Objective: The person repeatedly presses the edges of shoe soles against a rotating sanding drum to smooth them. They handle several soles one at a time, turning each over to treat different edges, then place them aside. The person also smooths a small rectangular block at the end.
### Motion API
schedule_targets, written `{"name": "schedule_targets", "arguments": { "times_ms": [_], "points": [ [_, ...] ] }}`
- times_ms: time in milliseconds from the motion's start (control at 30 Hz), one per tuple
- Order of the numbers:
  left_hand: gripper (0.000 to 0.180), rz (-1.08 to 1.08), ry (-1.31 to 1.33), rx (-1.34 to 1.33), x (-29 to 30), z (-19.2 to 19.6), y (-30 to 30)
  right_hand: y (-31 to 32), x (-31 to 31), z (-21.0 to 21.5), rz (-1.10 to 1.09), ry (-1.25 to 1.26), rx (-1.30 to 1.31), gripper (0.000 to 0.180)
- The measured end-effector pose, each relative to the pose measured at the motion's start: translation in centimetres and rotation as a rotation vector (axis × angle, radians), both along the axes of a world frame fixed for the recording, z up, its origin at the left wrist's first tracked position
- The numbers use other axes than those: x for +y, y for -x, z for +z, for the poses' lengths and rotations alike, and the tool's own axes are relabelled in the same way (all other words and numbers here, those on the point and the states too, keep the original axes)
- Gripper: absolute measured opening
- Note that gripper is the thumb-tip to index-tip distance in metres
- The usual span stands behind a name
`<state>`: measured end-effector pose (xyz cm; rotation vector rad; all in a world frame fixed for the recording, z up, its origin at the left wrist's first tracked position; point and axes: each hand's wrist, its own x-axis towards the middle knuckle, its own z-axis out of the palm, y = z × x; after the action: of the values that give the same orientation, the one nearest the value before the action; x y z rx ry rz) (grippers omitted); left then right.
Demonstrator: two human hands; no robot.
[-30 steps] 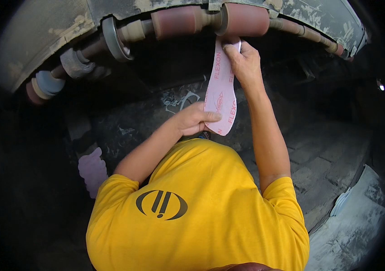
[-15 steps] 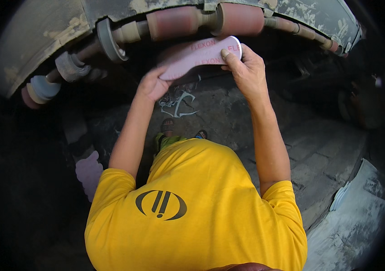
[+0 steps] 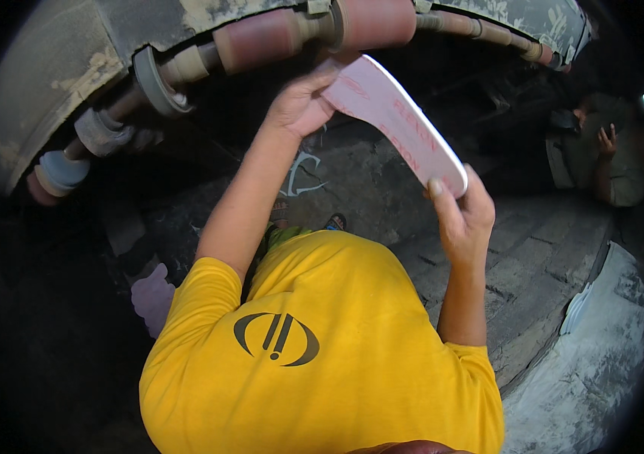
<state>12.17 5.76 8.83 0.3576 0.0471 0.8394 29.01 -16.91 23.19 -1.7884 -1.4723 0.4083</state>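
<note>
The pink shoe sole (image 3: 401, 129) is held up in the air between both hands, slanting from upper left down to lower right, its top end right under the brown sanding drum (image 3: 375, 21) on the long shaft. It is a flat, thin piece, pale pink with a white edge and reddish printing along its face, rounded at both ends.

The left hand (image 3: 303, 102) is closed around the upper end, fingers wrapped over it. The right hand (image 3: 462, 216) pinches the lower end, thumb on the face and fingers behind.

What worries me is how close that left hand sits to the drum: if the drum is turning, and I cannot tell, a slip could drag knuckles against it or snatch the sole away.

Further out, another person (image 3: 602, 151) sits at the right, and pale sheets (image 3: 583, 306) lie on the dusty ledge.
</note>
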Motion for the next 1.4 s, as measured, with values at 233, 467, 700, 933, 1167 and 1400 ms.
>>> {"name": "schedule_targets", "arguments": {
  "times_ms": [233, 467, 700, 933, 1167, 1400],
  "points": [
    [0.042, -0.098, -0.045, 0.019, -1.0, 2.7, -4.2, 1.0, -4.0, -6.4, -0.046, 0.163, 0.203, 0.016],
    [0.038, -0.072, -0.220, 0.176, -2.9, 4.6, -5.3, 0.3, 3.3, -5.4, 0.053, 0.240, 0.250, 0.043],
    [0.040, -0.096, 0.036, 0.356, -7.4, 1.0, -1.0, 0.4, 13.4, -3.8, 0.137, 0.282, 0.233, 0.045],
    [0.048, -0.386, 0.119, 0.365, -13.9, -3.9, 5.8, 3.2, 17.3, -3.8, 0.057, 0.085, 0.078, 0.038],
    [0.052, -0.153, 0.167, 0.446, -12.0, -5.8, 8.7, 3.7, 13.2, -3.2, 0.040, 0.041, 0.146, 0.031],
    [0.040, 0.119, 0.210, 0.309, -4.2, -7.7, 9.4, 4.7, 12.7, -3.3, 0.071, 0.020, 0.192, 0.027]
  ]
}}
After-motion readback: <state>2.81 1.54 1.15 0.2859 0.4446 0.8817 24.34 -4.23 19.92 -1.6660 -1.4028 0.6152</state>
